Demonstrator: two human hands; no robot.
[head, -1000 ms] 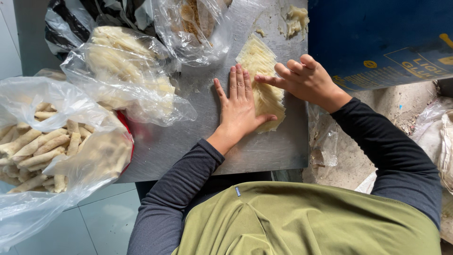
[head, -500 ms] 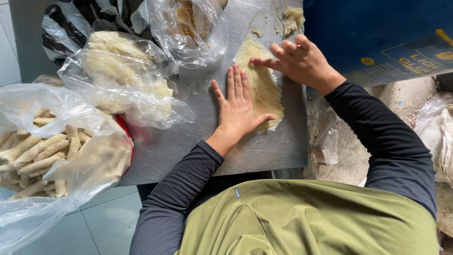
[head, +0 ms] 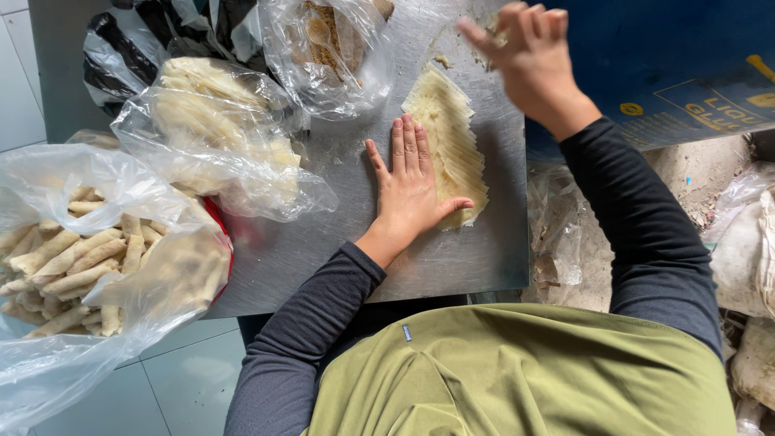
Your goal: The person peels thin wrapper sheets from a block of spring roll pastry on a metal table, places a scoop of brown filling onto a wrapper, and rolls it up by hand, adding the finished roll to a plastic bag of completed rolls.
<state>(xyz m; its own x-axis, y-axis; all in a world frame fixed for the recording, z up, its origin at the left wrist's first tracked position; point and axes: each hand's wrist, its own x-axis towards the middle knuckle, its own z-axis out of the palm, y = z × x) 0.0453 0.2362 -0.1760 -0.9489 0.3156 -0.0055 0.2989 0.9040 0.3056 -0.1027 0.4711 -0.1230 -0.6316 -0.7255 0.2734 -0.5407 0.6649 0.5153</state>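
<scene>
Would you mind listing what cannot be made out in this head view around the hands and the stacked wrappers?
- Right hand: motion-blurred near the top edge; whether its fingers pinch anything cannot be told.
- Stack of wrappers: its left edge is hidden under the flat left hand.
- Filling bag: crinkled plastic glare hides its contents; cut off by the top edge.
- Bag of rolls: cut off at the left edge.

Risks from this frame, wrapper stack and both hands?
1. The left hand pins only one side of the fanned wrapper stack; sheets may slide or tear.
2. The right hand is lifted and blurred; whatever it carries could drop.
3. The loose plastic bag lies beside the stack and might snag.
</scene>
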